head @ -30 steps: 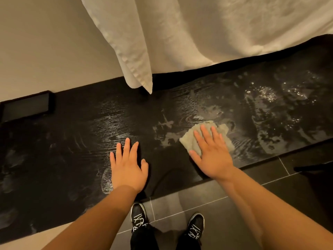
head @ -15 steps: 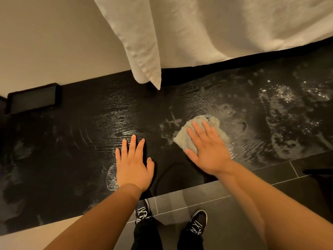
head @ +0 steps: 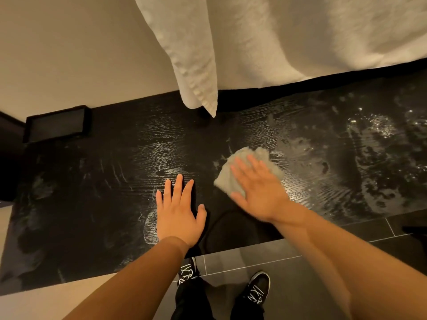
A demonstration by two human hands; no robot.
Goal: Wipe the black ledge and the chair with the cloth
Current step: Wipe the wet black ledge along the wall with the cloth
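Presently my right hand (head: 260,189) presses flat, fingers spread, on the cloth (head: 233,174) atop the black ledge (head: 92,192) (wet streaks visible); my left hand (head: 179,213) lies flat, grip spread.

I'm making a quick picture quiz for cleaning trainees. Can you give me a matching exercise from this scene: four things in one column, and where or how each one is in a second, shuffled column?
Things:
1. cloth
2. left hand
3. white bedding
4. shoes

Places or states:
A. on the dark tiled floor, below the ledge's near edge
B. flat on the black ledge, fingers spread, nothing under it
C. hanging over the far side of the ledge
D. pressed onto the wet ledge under the right hand

Pairs: 1-D, 2-B, 3-C, 4-A
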